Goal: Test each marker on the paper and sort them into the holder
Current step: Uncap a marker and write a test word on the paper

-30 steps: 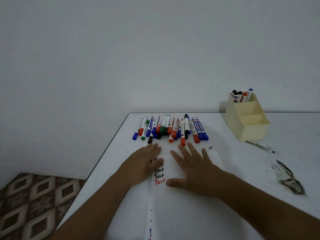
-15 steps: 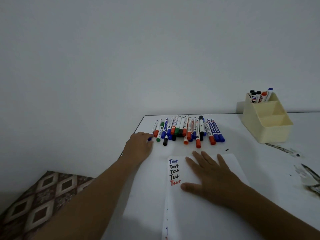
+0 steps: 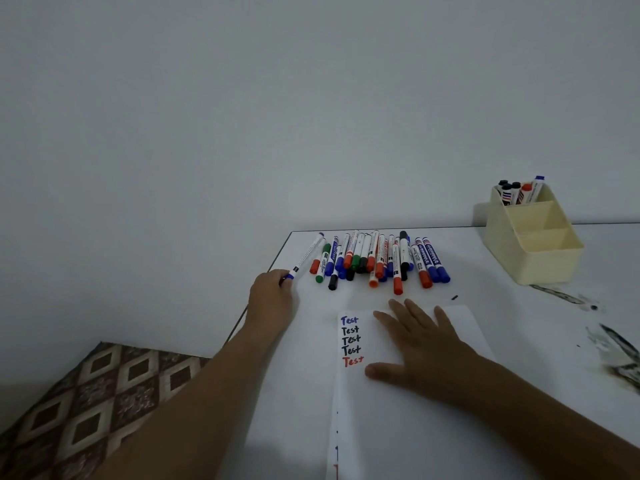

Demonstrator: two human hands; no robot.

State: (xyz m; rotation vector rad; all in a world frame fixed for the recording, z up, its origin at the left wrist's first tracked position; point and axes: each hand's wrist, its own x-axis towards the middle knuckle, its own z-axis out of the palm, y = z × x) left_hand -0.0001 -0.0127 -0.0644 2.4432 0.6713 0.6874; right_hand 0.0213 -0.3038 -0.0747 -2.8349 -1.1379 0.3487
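Markers (image 3: pixel 377 259) lie in a loose row at the far edge of the white table (image 3: pixel 512 327), caps toward the person: blue, red, green and black caps on white barrels with printed labels, some overlapping. Paper (image 3: pixel 412 424) sits nearer, a white sheet lengthwise away from the person, with "Test" written five times down its left margin: one blue, three black, one red at the bottom. Cream holder (image 3: pixel 533 244) stands far right, three stepped compartments; only the rear, tallest one has markers in it, black, red and blue caps up. Right hand (image 3: pixel 420 348) lies flat on the paper, fingers spread and straight, thumb out below the red "Test". Left hand (image 3: pixel 273 297) is left of the row at the table's left edge, fingers curled round the cap end of a blue-capped marker (image 3: pixel 306 256), whose white barrel angles up and away toward the wall. Dark smears mark the table at right.
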